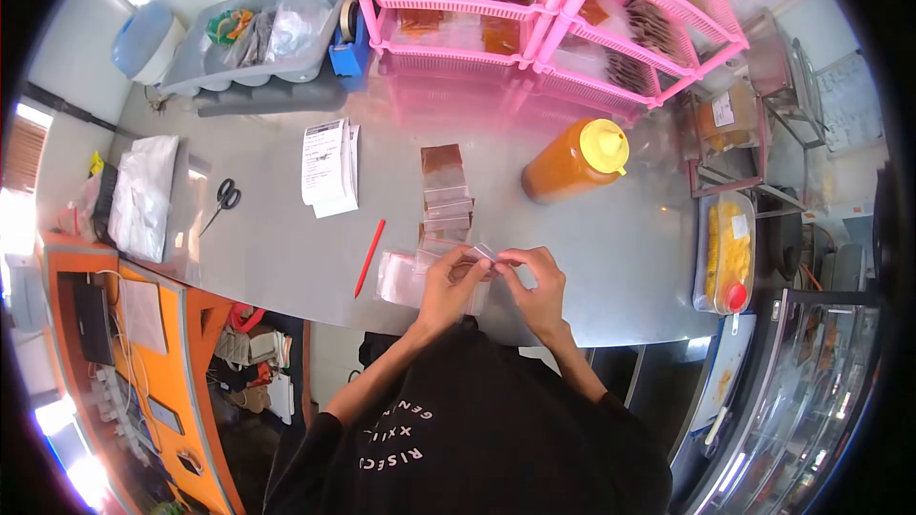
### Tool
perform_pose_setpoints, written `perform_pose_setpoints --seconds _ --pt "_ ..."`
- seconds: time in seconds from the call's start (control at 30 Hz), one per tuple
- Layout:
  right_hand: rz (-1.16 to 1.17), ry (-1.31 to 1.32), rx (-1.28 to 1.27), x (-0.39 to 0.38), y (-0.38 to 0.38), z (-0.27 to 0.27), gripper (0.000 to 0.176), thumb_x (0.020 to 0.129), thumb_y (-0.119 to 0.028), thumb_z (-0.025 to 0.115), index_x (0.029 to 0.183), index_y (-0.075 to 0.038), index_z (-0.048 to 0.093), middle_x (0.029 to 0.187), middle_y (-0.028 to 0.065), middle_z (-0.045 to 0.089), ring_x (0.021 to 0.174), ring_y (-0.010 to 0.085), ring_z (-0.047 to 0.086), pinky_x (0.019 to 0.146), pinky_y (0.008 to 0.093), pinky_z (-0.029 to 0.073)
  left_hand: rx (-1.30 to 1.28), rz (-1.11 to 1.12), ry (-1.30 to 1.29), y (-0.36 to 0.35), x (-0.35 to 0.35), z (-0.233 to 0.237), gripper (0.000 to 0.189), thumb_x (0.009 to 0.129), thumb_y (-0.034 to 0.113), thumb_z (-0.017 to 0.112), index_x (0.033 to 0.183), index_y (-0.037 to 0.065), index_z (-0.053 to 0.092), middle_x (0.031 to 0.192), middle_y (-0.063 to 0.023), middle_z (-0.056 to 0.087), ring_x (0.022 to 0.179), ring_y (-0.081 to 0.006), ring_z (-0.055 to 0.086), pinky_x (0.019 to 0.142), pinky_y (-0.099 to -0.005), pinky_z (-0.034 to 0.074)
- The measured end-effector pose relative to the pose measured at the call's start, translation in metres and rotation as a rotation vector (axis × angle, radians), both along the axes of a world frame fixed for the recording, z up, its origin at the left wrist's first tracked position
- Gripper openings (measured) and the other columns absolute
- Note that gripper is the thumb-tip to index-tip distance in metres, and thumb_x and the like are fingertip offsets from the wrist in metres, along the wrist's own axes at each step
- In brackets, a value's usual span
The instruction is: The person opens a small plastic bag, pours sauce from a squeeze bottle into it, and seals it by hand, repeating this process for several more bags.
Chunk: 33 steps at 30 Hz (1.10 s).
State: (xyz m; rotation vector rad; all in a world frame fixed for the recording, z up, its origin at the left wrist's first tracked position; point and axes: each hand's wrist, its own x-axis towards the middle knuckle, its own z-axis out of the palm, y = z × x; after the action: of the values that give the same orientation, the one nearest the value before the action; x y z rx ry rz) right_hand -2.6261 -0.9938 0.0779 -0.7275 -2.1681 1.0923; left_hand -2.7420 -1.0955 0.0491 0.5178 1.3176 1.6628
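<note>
My left hand [452, 288] and my right hand [536, 288] meet near the front edge of the metal table, both closed with fingertips pinching the top strip of a small clear zip bag [485, 252]. The rest of that bag is mostly hidden by my fingers. Under and beside my left hand lies a pile of flat clear zip bags [397, 278]. Just beyond my hands, a row of overlapping small zip bags with brown filling [444, 172] runs away from me. A red pen [370, 258] lies left of the pile.
A squeeze bottle [571, 164] of orange-brown sauce with a yellow cap stands to the right. Paper slips [328, 172] and scissors [222, 200] lie to the left. Pink racks [458, 6] and a grey tray [315, 24] line the back. A yellow-filled container [716, 257] sits far right.
</note>
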Motion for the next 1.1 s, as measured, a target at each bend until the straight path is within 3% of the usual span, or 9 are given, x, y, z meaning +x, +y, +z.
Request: perform_pose_setpoints --seconds 0.1,0.3,0.5,0.63,0.73,0.8,0.93,1.0,1.1 --pt "-0.033 -0.086 0.516 -0.011 -0.004 0.014 0.028 0.068 -0.01 0.075 0.096 -0.01 0.068 0.096 0.0023 0.063 0.082 0.02 0.058 0.071 0.0335 0.045 0.008 0.058 -0.027 -0.001 -0.006 -0.001 0.012 0.092 0.008 0.058 0.1 -0.001 0.057 0.097 -0.007 0.064 0.092 -0.0139 0.063 0.08 -0.0287 0.054" --pt "0.002 -0.124 0.619 -0.022 -0.008 0.012 0.036 0.066 -0.006 0.073 0.101 -0.01 0.069 0.092 0.0003 0.059 0.079 0.0204 0.054 0.069 0.033 0.043 0.025 0.151 -0.059 0.003 -0.005 0.007 0.012 0.09 0.006 0.061 0.096 -0.001 0.054 0.097 -0.0092 0.064 0.091 -0.0149 0.063 0.08 -0.0275 0.052" --pt "0.008 -0.096 0.416 -0.025 -0.008 0.016 0.02 0.071 -0.002 0.071 0.091 -0.004 0.068 0.081 0.0056 0.064 0.07 0.0226 0.061 0.06 0.0327 0.048 0.065 0.169 0.064 0.005 -0.006 0.012 0.02 0.087 0.005 0.065 0.102 -0.001 0.053 0.1 -0.0118 0.065 0.093 -0.0169 0.064 0.081 -0.0276 0.051" --pt "0.005 -0.041 0.032 -0.023 -0.003 0.016 0.012 0.073 0.0 0.07 0.084 0.0 0.065 0.077 0.0097 0.067 0.07 0.0231 0.066 0.062 0.0302 0.051 -0.024 0.146 0.157 0.005 -0.009 0.023 0.028 0.085 0.004 0.067 0.109 -0.001 0.055 0.102 -0.0096 0.065 0.095 -0.0143 0.062 0.081 -0.0261 0.05" --pt "0.061 -0.036 -0.134 -0.021 0.003 0.015 0.009 0.076 0.001 0.07 0.082 0.002 0.063 0.077 0.0099 0.068 0.071 0.0201 0.068 0.064 0.0275 0.053 -0.07 0.02 0.487 0.003 -0.014 0.022 0.023 0.084 0.006 0.069 0.104 -0.002 0.062 0.094 -0.0086 0.066 0.088 -0.0135 0.063 0.078 -0.0258 0.051" --pt "0.072 -0.034 -0.188 -0.021 0.003 0.017 0.009 0.077 0.0 0.07 0.081 0.003 0.063 0.077 0.0088 0.068 0.071 0.017 0.068 0.065 0.0265 0.053 -0.074 0.036 0.485 0.002 -0.016 0.022 0.018 0.084 0.009 0.068 0.099 -0.002 0.065 0.091 -0.0109 0.067 0.083 -0.0165 0.065 0.074 -0.0287 0.051" --pt "0.142 0.128 -0.598 -0.02 0.006 0.002 0.01 0.083 -0.007 0.068 0.084 0.0 0.061 0.076 0.0061 0.064 0.069 0.0122 0.062 0.062 0.0277 0.051 -0.109 -0.01 0.508 0.005 -0.027 0.026 0.017 0.087 0.012 0.064 0.096 -0.002 0.066 0.087 -0.0149 0.067 0.076 -0.0202 0.066 0.068 -0.0303 0.051" --pt "0.161 0.206 -0.911 -0.019 0.006 -0.012 0.009 0.087 -0.009 0.063 0.088 0.0 0.06 0.077 0.005 0.063 0.071 0.0111 0.061 0.062 0.0277 0.051 -0.134 -0.051 0.593 0.006 -0.033 0.031 0.016 0.087 0.013 0.063 0.092 -0.002 0.066 0.082 -0.0147 0.066 0.072 -0.0232 0.066 0.065 -0.0321 0.05" --pt "0.199 0.043 -0.988 -0.015 0.003 -0.03 0.012 0.091 -0.013 0.057 0.091 -0.001 0.058 0.079 0.0045 0.061 0.071 0.011 0.059 0.063 0.0266 0.051 -0.179 -0.168 0.863 0.008 -0.038 0.025 0.016 0.084 0.015 0.062 0.081 0.0 0.063 0.075 -0.014 0.063 0.066 -0.0284 0.063 0.062 -0.036 0.049"
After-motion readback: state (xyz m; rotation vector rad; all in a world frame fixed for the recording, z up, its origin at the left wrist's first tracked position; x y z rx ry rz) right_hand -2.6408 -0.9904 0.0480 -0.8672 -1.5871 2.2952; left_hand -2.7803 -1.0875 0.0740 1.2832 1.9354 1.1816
